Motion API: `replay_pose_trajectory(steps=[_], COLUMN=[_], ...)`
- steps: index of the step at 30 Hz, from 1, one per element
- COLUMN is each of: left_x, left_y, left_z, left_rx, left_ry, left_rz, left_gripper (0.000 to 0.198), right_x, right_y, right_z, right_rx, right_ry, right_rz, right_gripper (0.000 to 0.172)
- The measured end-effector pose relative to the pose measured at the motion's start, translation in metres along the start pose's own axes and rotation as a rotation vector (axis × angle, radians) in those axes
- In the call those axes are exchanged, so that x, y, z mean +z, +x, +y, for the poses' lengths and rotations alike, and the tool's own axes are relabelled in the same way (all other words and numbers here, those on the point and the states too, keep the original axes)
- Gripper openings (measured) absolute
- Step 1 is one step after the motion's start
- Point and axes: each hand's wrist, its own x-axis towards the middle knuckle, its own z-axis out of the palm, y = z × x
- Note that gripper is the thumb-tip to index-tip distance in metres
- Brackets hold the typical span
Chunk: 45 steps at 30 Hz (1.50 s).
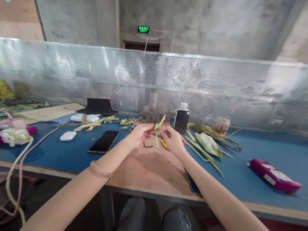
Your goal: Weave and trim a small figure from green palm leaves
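A narrow pale green-yellow leaf strip (161,122), with a small knot-like bunch at its middle, stands between my two hands above the brown board (153,171). My left hand (140,133) has its fingertips closed at the left side of the bunch. From the right, my right hand (172,138) pinches the same piece. Fine detail at the fingertips is too small to make out. Behind the hands lies a heap of thin grey-brown strands (153,117). A yellow-handled tool (164,144) shows partly beneath my right hand, and a short black strand (147,145) lies on the board.
Left of the board are a black phone (103,141), a white earbud case (68,136) and scattered leaf pieces (88,126). A dark bottle (181,119), long leaves (208,146), a jar (221,124) and a purple tissue pack (274,176) stand to the right. A perforated metal screen (113,77) closes the back.
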Motion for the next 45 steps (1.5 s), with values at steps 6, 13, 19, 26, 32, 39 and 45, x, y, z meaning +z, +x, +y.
replay_pose_trajectory(steps=[6, 13, 19, 26, 32, 39, 45], left_x=[0.0, -0.004, -0.004, -0.006, -0.006, -0.002, -0.004], left_y=[-0.001, 0.0, 0.001, 0.003, 0.004, 0.0, 0.006], left_z=[0.0, -0.003, -0.005, -0.008, -0.008, -0.007, -0.009], left_rx=[-0.042, 0.043, 0.111, 0.116, 0.151, 0.162, 0.285], left_ry=[-0.001, 0.092, 0.187, 0.269, 0.321, 0.252, 0.36], left_rz=[0.024, 0.016, 0.037, 0.014, -0.006, -0.043, 0.016], left_gripper=[0.015, 0.025, 0.027, 0.025, 0.021, 0.015, 0.012], right_x=[0.001, 0.003, 0.004, 0.003, 0.004, 0.008, 0.009], right_y=[0.001, 0.002, 0.002, 0.004, 0.005, 0.006, 0.006], right_z=[0.004, 0.011, 0.012, 0.015, 0.019, 0.032, 0.033], right_rx=[0.031, 0.028, 0.017, -0.048, -0.014, 0.043, 0.165], right_ry=[0.02, 0.003, -0.057, -0.178, -0.175, 0.076, 0.283], right_rz=[0.024, 0.015, -0.03, -0.013, 0.015, -0.051, -0.039], right_gripper=[0.019, 0.022, 0.021, 0.019, 0.014, 0.018, 0.034])
